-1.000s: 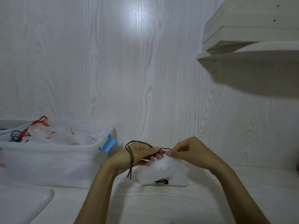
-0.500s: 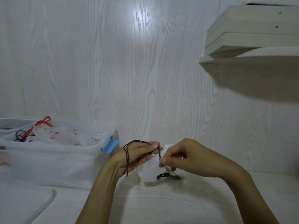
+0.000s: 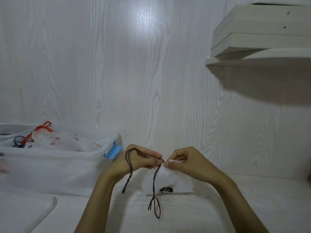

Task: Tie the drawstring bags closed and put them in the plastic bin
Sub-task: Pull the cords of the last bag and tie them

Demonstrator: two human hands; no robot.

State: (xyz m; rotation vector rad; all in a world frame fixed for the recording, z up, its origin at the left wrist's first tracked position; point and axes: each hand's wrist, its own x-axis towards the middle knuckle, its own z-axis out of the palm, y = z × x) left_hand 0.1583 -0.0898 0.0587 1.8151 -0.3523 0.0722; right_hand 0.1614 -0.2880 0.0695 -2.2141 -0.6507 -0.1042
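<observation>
My left hand (image 3: 141, 161) pinches the dark drawstring (image 3: 155, 184), one strand looped over its back; my right hand (image 3: 183, 163) pinches the gathered mouth of the white drawstring bag (image 3: 168, 182). The bag hangs just below both grips, its base on the counter (image 3: 218, 207), cord ends trailing down. The plastic bin (image 3: 55, 169) sits to the left, nearer my left hand.

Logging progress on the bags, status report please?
Left hand holds cord; right hand pinches bag mouth. Bag on table, not yet in bin. Nothing in the way.
</observation>
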